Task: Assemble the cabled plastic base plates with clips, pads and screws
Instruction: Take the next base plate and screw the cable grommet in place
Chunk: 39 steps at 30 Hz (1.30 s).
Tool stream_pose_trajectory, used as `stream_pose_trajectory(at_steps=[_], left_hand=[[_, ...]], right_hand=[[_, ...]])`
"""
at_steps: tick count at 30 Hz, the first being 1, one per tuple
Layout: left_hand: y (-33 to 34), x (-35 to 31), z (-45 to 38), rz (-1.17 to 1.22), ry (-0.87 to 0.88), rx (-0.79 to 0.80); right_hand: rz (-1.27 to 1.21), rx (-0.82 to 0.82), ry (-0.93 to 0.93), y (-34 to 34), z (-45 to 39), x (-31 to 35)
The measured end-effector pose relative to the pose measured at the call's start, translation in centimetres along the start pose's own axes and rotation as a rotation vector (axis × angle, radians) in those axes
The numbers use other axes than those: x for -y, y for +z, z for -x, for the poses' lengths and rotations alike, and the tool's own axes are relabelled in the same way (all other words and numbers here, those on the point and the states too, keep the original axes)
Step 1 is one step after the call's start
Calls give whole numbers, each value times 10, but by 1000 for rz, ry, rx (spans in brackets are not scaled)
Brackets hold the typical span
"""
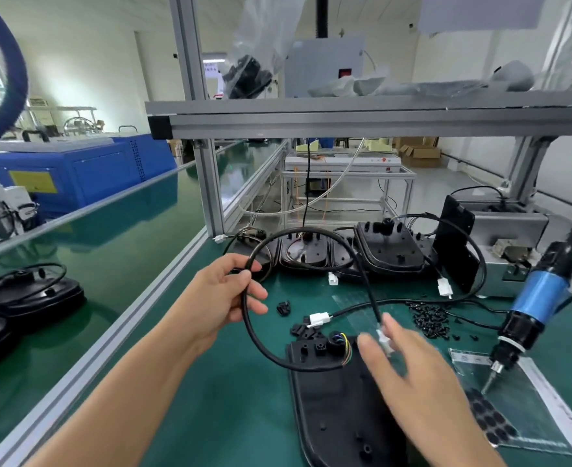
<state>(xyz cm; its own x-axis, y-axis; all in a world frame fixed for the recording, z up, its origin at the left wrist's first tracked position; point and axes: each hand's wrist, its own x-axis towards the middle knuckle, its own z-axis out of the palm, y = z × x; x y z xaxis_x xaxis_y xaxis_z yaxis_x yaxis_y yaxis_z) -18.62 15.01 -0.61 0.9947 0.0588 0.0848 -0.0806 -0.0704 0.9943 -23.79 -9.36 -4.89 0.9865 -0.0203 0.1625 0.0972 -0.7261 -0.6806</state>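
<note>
A black plastic base plate (338, 409) lies on the green mat in front of me, its black cable (254, 335) looping up from a grommet at the plate's top. My left hand (220, 298) pinches the cable loop above the mat. My right hand (409, 372), blurred, hovers over the plate with fingers spread, touching the cable's white connector (384, 337). Small black clips (298, 326) lie beside the plate's top. A pile of black screws (429, 318) sits to the right. A sheet of round black pads (490, 423) lies in a clear bag at the right.
A blue electric screwdriver (534, 308) hangs at the right, tip over the bag. Several cabled base plates (389, 247) stand stacked at the back under the aluminium shelf frame (345, 119). Finished plates (28, 291) rest on the conveyor at the left.
</note>
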Motion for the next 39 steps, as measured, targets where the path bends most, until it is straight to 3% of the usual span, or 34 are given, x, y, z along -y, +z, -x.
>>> stream_pose_trajectory(at_steps=[4, 6, 12, 14, 16, 19, 23, 29, 34, 39], left_hand=[[6, 2, 5, -72, 81, 63], [4, 4, 8, -104, 125, 107], [-14, -4, 18, -270, 49, 447], [-23, -21, 18, -332, 10, 487], [-26, -43, 5, -277, 29, 405], [-7, -81, -28, -168, 6, 247], [30, -117, -67, 44, -126, 211], [33, -119, -92, 83, -245, 148], [10, -109, -109, 213, -241, -146], [-14, -110, -124, 374, -290, -320]], right_hand=[[-934, 119, 189, -16, -45, 30], [-1280, 113, 270, -26, -66, 46], [-1792, -45, 232, -48, -92, 99], [-1783, -39, 165, -49, -94, 117], [-1674, -22, 79, -44, -95, 130], [-1347, -9, -41, -23, -88, 145], [-963, -1, -102, 24, -68, 152], [-901, 57, -74, 51, -56, 150], [-991, 57, -31, 44, -61, 153], [-849, 52, -170, 47, -53, 180]])
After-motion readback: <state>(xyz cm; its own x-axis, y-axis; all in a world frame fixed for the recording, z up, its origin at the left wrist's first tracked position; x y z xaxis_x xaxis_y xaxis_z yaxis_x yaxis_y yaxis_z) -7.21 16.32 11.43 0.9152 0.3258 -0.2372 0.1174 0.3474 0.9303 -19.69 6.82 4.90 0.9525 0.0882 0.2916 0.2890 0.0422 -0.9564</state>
